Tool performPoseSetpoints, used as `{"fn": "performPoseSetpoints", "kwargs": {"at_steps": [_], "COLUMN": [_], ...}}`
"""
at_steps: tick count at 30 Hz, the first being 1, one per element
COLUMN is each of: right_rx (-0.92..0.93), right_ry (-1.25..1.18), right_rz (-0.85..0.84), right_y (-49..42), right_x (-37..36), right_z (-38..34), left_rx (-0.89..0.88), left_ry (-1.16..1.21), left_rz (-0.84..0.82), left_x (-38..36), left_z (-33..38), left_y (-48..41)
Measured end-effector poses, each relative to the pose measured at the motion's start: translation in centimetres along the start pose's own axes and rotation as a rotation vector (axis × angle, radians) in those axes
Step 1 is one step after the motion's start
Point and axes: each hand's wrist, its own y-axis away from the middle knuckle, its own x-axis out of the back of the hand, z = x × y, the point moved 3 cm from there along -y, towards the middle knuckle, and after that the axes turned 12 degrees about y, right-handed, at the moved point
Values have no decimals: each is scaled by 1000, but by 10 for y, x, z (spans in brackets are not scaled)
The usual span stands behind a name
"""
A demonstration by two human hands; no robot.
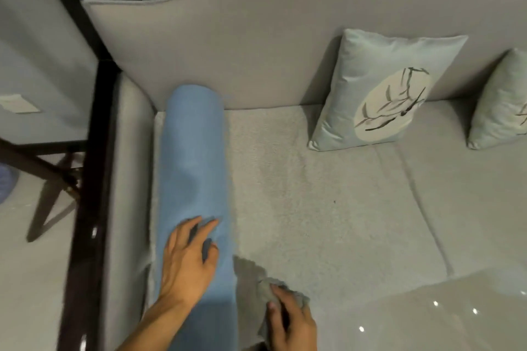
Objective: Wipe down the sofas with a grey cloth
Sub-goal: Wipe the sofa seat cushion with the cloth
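Note:
A grey sofa (328, 208) with a textured seat fills the view. A long blue bolster cushion (194, 157) lies along its left armrest. My left hand (188, 259) rests on the near end of the bolster, fingers spread and lightly bent over its top. My right hand (291, 319) grips a crumpled grey cloth (273, 293) at the front edge of the seat, just right of the bolster's end.
Two pale blue-green pillows, one with a branch print (382, 91), the other (502, 105) cut off at the right edge, lean on the backrest. A dark wooden frame (91, 179) borders the left armrest. Glossy floor (456, 313) lies at the lower right.

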Motion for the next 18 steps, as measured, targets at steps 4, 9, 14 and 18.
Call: {"fn": "performPoseSetpoints", "kwargs": {"at_steps": [4, 9, 14, 18], "right_rx": [-274, -262, -65, -276], "right_ry": [63, 147, 166, 195], "right_rz": [-156, -186, -467, -261], "right_y": [-56, -143, -100, -124], "right_x": [-25, -70, -93, -81], "right_z": [91, 143, 157, 182], "left_rx": [-18, 23, 58, 93], "left_ry": [-225, -490, -591, -594], "left_rz": [-47, -48, 11, 102], "left_x": [-71, -94, -78, -74], "left_z": [18, 12, 7, 6], "left_y": [-12, -21, -22, -32]}}
